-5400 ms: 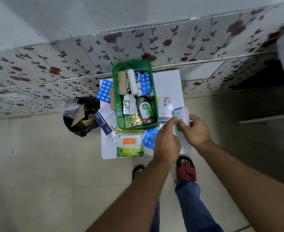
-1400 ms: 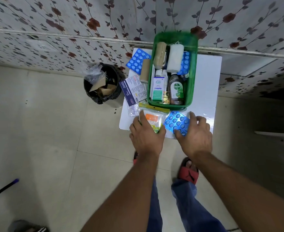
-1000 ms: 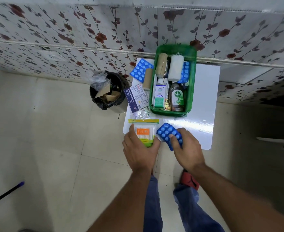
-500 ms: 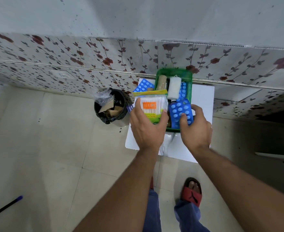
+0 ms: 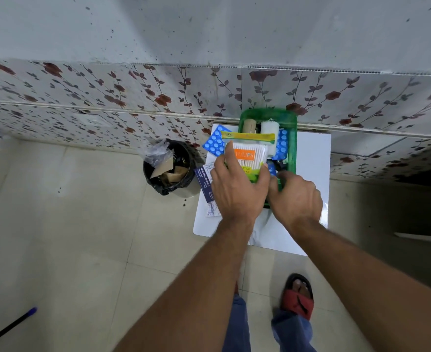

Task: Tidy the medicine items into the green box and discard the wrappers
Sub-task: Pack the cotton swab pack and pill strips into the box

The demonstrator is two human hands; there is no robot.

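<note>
The green box (image 5: pixel 292 130) stands at the back of a small white table (image 5: pixel 311 161), against the wall. Bandage rolls (image 5: pixel 269 128) and a blue blister strip (image 5: pixel 282 146) lie inside it. My left hand (image 5: pixel 237 193) grips a packet of cotton swabs (image 5: pixel 250 154) and holds it over the box's left half. My right hand (image 5: pixel 295 199) reaches into the near end of the box, fingers curled around a blue blister pack (image 5: pixel 271 169). Only a sliver of that pack shows.
Left of the box, another blue blister pack (image 5: pixel 215 143), a blue and white card (image 5: pixel 205 181) and a small clear packet (image 5: pixel 212 212) lie on the table. A bin with a black liner (image 5: pixel 170 171), holding wrappers, stands on the floor to the left. My feet are below the table.
Both hands lifted the swab packet and the blister pack off the table's front edge and carried them over the box. The right hand has since dipped into the box.
</note>
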